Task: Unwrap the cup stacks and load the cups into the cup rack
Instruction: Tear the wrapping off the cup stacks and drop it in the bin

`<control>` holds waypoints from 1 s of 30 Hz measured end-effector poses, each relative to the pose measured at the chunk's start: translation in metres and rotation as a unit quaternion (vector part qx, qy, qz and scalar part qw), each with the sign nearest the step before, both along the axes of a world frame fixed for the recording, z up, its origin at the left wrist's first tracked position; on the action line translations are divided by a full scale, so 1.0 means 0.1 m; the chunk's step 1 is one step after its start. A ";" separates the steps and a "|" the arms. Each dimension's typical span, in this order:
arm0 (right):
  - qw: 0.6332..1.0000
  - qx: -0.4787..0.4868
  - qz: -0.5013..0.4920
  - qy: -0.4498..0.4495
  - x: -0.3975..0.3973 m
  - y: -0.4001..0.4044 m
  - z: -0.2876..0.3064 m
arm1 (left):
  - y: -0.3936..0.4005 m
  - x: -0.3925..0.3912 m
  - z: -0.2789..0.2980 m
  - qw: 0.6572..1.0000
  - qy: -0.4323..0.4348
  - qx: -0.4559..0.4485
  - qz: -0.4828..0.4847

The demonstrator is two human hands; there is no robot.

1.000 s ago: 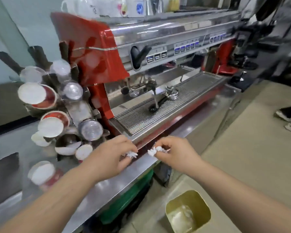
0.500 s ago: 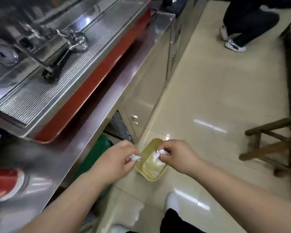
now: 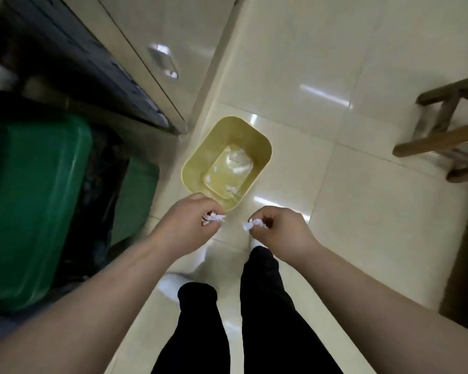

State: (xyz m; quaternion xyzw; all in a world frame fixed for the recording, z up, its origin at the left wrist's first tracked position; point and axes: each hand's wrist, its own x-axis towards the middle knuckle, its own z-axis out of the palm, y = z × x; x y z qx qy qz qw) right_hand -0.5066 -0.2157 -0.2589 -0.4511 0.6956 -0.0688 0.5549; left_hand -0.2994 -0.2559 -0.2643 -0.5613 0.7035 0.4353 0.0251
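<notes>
My left hand (image 3: pixel 185 225) pinches a small crumpled white wrapper scrap (image 3: pixel 214 218) between thumb and fingers. My right hand (image 3: pixel 280 229) pinches a second white wrapper scrap (image 3: pixel 251 224) the same way. Both hands hover over the tiled floor, just in front of a yellow waste bin (image 3: pixel 195 163) that stands on the floor and holds clear and white wrapper pieces at its bottom. The left hand is at the bin's near rim; the right hand is to the right of it. No cups and no cup rack are in view.
A green crate (image 3: pixel 25 211) and a smaller green bin (image 3: pixel 138 195) sit under the counter at left. A steel cabinet door with a recessed handle (image 3: pixel 164 60) rises behind the waste bin. A wooden chair (image 3: pixel 443 136) stands at right. My black-trousered legs are below.
The view has swung from the counter and espresso machine down to the floor. Both hands, still pinching the scraps, now sit at the yellow bin's near rim.
</notes>
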 end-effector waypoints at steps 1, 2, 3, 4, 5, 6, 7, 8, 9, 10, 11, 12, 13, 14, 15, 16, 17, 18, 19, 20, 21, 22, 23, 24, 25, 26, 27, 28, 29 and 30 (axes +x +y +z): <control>1.000 0.015 -0.020 -0.001 0.00 0.00 -0.17 | 0.02 0.00 -0.19 1.000 -0.003 0.013 0.005; 0.999 0.026 -0.035 0.001 0.01 0.00 -0.34 | 0.02 -0.01 -0.36 1.000 -0.005 0.023 0.011; 0.998 0.037 -0.047 0.002 0.02 -0.02 -0.51 | 0.02 -0.01 -0.53 0.999 -0.006 0.031 0.018; 0.997 0.045 -0.056 0.002 0.02 -0.06 -0.66 | 0.00 -0.02 -0.69 0.999 -0.010 0.036 0.025; 0.997 0.051 -0.063 0.002 0.03 -0.10 -0.80 | -0.03 -0.02 -0.84 0.999 -0.016 0.040 0.032; 0.996 0.054 -0.070 0.002 0.05 -0.15 -0.93 | -0.06 -0.01 -0.98 0.998 -0.022 0.046 0.038; 0.996 0.052 -0.073 0.002 0.06 -0.21 -1.05 | -0.10 -0.01 -1.11 0.997 -0.028 0.052 0.044; 0.996 0.047 -0.071 0.003 0.08 -0.28 -1.17 | -0.15 0.00 -1.23 0.997 -0.033 0.056 0.047; 0.997 0.042 -0.066 0.004 0.11 -0.35 -1.28 | -0.20 0.01 -1.35 0.996 -0.036 0.059 0.048; 0.998 0.039 -0.056 0.005 0.13 -0.43 -1.40 | -0.25 0.02 -1.46 0.996 -0.039 0.060 0.050; 0.998 0.035 -0.046 0.005 0.16 -0.51 -1.51 | -0.31 0.03 -1.57 0.996 -0.042 0.058 0.053; 0.999 0.031 -0.035 0.006 0.18 -0.59 -1.61 | -0.37 0.04 -1.67 0.996 -0.045 0.055 0.056; 0.999 0.028 -0.024 0.008 0.20 -0.67 -1.70 | -0.43 0.05 -1.76 0.996 -0.047 0.052 0.061; 1.000 0.024 -0.010 0.012 0.21 -0.76 -1.78 | -0.48 0.05 -1.85 0.996 -0.048 0.048 0.065; 1.000 0.016 0.005 0.018 0.22 -0.84 -1.85 | -0.54 0.05 -1.94 0.996 -0.048 0.044 0.067; 0.999 0.006 0.021 0.024 0.22 -0.92 -1.92 | -0.59 0.05 -2.02 0.996 -0.049 0.041 0.066; 0.999 -0.004 0.034 0.027 0.22 -0.99 -1.98 | -0.63 0.04 -2.10 0.996 -0.050 0.038 0.065; 0.998 -0.014 0.045 0.030 0.21 -1.07 -2.03 | -0.68 0.04 -2.18 0.996 -0.051 0.037 0.066; 0.997 -0.023 0.059 0.034 0.21 -1.14 -2.08 | -0.72 0.03 -2.26 0.996 -0.053 0.038 0.068; 0.995 -0.034 0.082 0.043 0.22 -1.22 -2.13 | -0.76 0.02 -2.34 0.995 -0.053 0.039 0.070; 0.991 -0.045 0.113 0.059 0.22 -1.29 -2.19 | -0.79 0.01 -2.42 0.995 -0.052 0.039 0.072; 0.984 -0.054 0.149 0.078 0.23 -1.36 -2.24 | -0.82 -0.01 -2.50 0.995 -0.050 0.040 0.070; 0.976 -0.061 0.186 0.099 0.24 -1.42 -2.31 | -0.84 -0.03 -2.57 0.996 -0.051 0.040 0.065; 0.966 -0.064 0.220 0.119 0.26 -1.49 -2.37 | -0.87 -0.05 -2.65 0.996 -0.055 0.042 0.057; 0.955 -0.065 0.253 0.139 0.27 -1.54 -2.44 | -0.89 -0.06 -2.72 0.996 -0.063 0.045 0.047; 0.943 -0.066 0.284 0.159 0.29 -1.60 -2.50 | -0.92 -0.07 -2.79 0.995 -0.075 0.048 0.037; 0.932 -0.066 0.311 0.175 0.31 -1.65 -2.56 | -0.95 -0.08 -2.86 0.994 -0.089 0.051 0.027; 0.922 -0.065 0.332 0.188 0.33 -1.69 -2.61 | -0.98 -0.07 -2.92 0.993 -0.106 0.055 0.020; 0.913 -0.064 0.350 0.200 0.35 -1.73 -2.67 | -1.01 -0.06 -2.98 0.991 -0.122 0.061 0.015; 0.904 -0.063 0.365 0.213 0.37 -1.76 -2.71 | -1.05 -0.06 -3.04 0.988 -0.135 0.067 0.010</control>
